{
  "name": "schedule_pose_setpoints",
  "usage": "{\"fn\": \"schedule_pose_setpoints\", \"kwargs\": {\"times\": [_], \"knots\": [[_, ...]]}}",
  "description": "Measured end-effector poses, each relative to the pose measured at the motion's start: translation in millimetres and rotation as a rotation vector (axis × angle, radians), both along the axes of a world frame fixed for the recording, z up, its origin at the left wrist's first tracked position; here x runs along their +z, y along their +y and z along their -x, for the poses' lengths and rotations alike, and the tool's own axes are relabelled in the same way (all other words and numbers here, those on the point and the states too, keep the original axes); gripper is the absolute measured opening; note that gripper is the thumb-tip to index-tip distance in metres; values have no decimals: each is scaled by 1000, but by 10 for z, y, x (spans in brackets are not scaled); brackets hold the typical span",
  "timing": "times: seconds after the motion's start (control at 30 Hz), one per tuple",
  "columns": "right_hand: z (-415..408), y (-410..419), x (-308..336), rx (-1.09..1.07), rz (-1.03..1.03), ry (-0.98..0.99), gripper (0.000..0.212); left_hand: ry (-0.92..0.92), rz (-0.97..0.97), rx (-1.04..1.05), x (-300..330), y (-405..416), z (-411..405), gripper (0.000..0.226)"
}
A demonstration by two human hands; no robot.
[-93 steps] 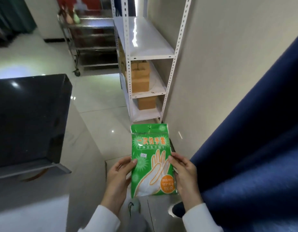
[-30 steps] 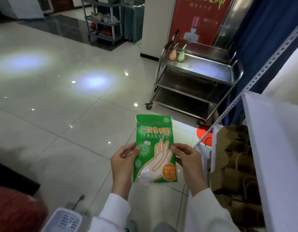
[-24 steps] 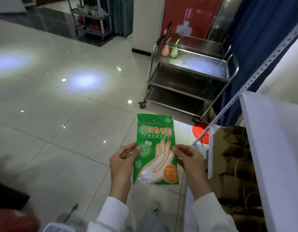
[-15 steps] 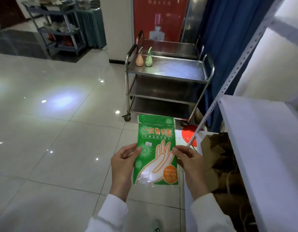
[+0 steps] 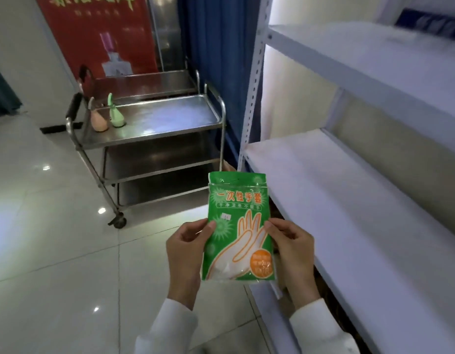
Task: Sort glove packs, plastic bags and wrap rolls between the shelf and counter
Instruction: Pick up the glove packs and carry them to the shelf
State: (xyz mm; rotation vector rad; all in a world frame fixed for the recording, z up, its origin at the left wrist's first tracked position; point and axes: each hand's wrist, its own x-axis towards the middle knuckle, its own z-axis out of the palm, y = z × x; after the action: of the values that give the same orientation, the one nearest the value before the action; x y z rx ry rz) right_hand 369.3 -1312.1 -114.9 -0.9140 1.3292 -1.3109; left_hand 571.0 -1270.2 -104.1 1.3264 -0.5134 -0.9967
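A green glove pack (image 5: 238,226) with orange lettering and a drawn white hand is held upright in front of me. My left hand (image 5: 186,247) pinches its left edge, thumb on the front. Its right edge is pinched the same way by my right hand (image 5: 291,247). The pack hangs just left of the white metal shelf (image 5: 349,200), beside the front edge of the middle board, which shows bare white.
A steel three-tier trolley (image 5: 149,134) stands ahead on the left, with a peach bottle (image 5: 98,122) and a green bottle (image 5: 115,116) on its top. Behind it hang a blue curtain (image 5: 213,47) and a red poster (image 5: 101,29). Glossy tiled floor lies to the left.
My view has swung right toward the shelf; its boards now fill the right side and the trolley looks nearer. Both hands keep the same hold on the pack.
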Motion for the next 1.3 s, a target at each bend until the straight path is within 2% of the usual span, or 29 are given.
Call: {"fn": "schedule_pose_setpoints", "kwargs": {"times": [0.17,0.37,0.5,0.7,1.0,1.3], "knots": [[309,229,87,-272,7,-4,11,36,-11,-273,-45,-361,291,11],[657,709,6,-602,-43,-19,9,94,37,-679,-179,-490,734,25],[836,1113,-114,-788,-60,48,14,119,39,-902,-252,-464,1118,32],[1237,1540,-126,-972,-80,57,15,25,59,-1130,-270,-388,1801,34],[1913,1867,-198,-1041,-104,61,17,-60,87,-1278,-290,-260,2659,33],[2458,1943,-226,-1066,-133,138,18,-187,132,-1295,-370,-242,3258,35]]}}
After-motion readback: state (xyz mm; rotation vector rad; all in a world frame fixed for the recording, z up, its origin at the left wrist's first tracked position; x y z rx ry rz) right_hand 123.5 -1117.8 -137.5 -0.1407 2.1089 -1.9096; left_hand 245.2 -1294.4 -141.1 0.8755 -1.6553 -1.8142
